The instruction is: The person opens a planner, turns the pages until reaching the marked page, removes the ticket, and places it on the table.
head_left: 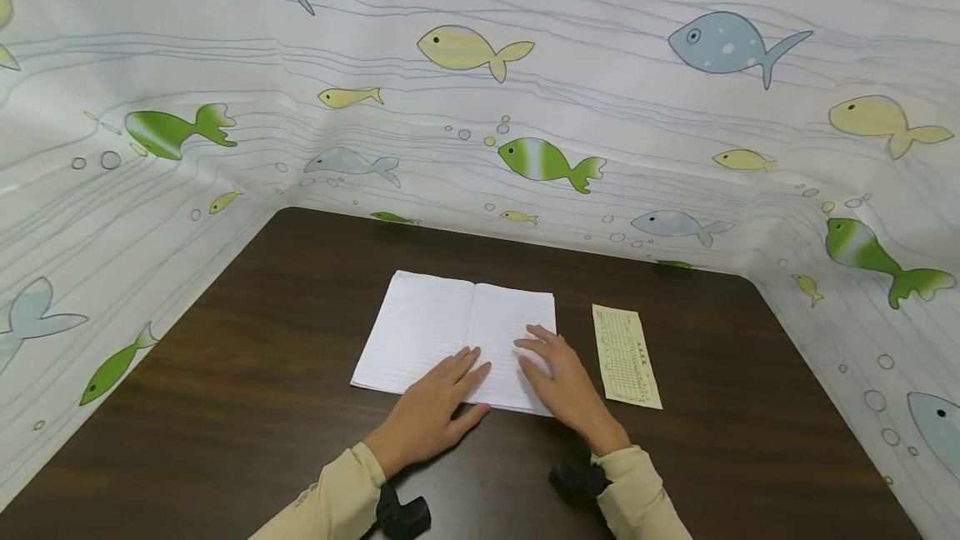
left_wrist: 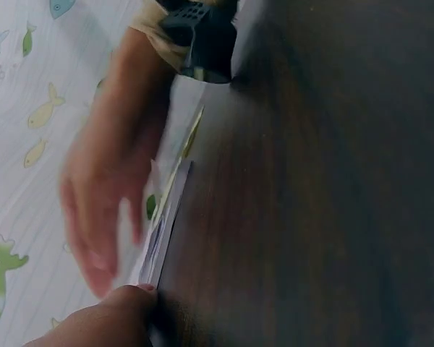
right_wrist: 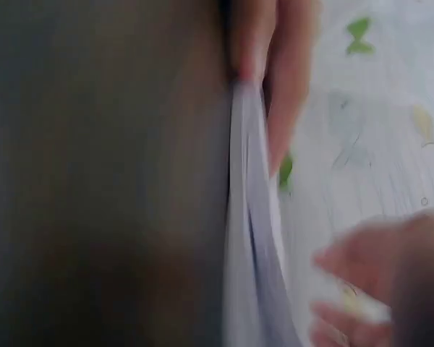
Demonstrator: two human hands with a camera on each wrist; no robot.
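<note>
An open notebook point(head_left: 423, 327) with ruled white pages lies flat on the dark wooden table point(head_left: 247, 340). My left hand point(head_left: 431, 411) rests on its lower middle near the fold, fingers extended, thumb at the bottom edge. Over the right-hand page is my right hand point(head_left: 564, 386), its fingers spread and loosely bent, holding nothing. The left wrist view shows the right hand point(left_wrist: 105, 181) blurred and raised above the notebook's edge point(left_wrist: 166, 224). From the right wrist, the pages point(right_wrist: 257, 210) appear edge-on and slightly parted, with the left hand's fingers point(right_wrist: 289, 79) against them.
Right of the notebook lies a yellowish printed slip point(head_left: 627, 355) with a grid. White sheeting with printed fish point(head_left: 543, 161) surrounds the table at the back and both sides. Black devices point(head_left: 402, 515) sit at both wrists beside the cream sleeves point(head_left: 337, 494).
</note>
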